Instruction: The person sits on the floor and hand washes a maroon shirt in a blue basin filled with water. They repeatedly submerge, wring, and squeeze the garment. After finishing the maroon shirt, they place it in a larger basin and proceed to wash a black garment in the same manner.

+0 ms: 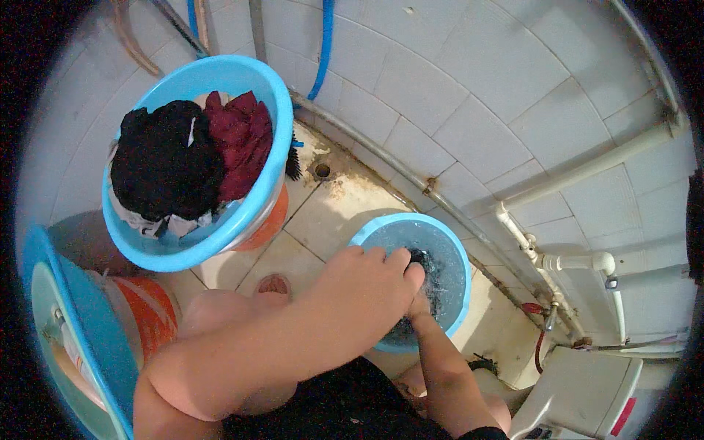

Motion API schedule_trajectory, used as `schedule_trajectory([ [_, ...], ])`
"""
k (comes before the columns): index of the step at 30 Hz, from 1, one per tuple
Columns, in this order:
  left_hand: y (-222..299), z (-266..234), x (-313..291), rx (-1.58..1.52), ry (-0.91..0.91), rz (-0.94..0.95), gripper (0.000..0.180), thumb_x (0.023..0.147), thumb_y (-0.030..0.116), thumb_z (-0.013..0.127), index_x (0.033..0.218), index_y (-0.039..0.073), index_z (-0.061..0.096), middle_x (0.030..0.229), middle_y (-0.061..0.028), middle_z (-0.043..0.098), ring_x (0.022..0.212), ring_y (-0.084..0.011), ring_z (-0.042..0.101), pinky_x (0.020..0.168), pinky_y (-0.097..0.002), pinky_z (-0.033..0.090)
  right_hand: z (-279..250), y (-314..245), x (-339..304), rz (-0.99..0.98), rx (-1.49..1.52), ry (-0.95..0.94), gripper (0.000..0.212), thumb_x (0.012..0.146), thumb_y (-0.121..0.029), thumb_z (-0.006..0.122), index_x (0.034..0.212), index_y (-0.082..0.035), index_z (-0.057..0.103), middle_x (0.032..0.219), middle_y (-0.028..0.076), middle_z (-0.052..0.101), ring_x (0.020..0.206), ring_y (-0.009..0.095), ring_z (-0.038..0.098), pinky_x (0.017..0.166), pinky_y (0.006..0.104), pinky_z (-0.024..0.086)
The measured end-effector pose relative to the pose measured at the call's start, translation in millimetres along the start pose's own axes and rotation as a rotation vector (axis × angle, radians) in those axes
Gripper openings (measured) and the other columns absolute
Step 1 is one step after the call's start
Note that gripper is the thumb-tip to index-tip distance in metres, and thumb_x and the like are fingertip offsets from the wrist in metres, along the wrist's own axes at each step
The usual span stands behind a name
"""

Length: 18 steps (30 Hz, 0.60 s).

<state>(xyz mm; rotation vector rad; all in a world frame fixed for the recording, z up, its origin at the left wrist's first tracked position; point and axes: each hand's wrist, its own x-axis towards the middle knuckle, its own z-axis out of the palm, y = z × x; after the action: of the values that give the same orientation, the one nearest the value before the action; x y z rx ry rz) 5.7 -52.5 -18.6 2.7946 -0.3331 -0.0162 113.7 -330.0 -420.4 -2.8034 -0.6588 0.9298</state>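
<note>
A light-blue basin of water stands on the tiled floor in front of me. Over it, my left hand reaches across from the left with its fingers curled closed on a wet black cloth. My right hand is pressed close against the left one and closed on the same cloth, its fingers mostly hidden behind the left hand. Dark fabric also shows in the water below both hands. Bubbles or ripples cover the water's surface.
At the upper left, a large blue tub holds a black garment and a maroon garment, raised on an orange bucket. Another blue tub leans at the far left. Pipes run along the right wall. A floor drain lies beyond.
</note>
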Motion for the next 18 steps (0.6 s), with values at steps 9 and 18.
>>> schedule_trajectory([
  [9, 12, 5, 0, -0.03, 0.009, 0.045, 0.025, 0.078, 0.013, 0.051, 0.101, 0.005, 0.053, 0.085, -0.008, 0.055, 0.077, -0.0247, 0.061, 0.063, -0.0349, 0.05, 0, 12, 24, 0.09, 0.039, -0.031, 0.056, 0.068, -0.019, 0.068, 0.12, -0.008, 0.053, 0.131, 0.015, 0.04, 0.122, 0.032, 0.037, 0.1, 0.0473, 0.033],
  [18, -1, 10, 2, -0.051, 0.1, -0.043, 0.016, 0.083, 0.02, 0.054, 0.09, 0.005, 0.054, 0.084, -0.0121, 0.059, 0.08, -0.0281, 0.062, 0.068, -0.0406, 0.052, -168, -24, -72, 0.054, 0.511, 0.275, 0.045, 0.067, -0.003, 0.055, 0.112, 0.002, 0.055, 0.103, 0.019, 0.061, 0.101, 0.03, 0.057, 0.089, 0.035, 0.043],
])
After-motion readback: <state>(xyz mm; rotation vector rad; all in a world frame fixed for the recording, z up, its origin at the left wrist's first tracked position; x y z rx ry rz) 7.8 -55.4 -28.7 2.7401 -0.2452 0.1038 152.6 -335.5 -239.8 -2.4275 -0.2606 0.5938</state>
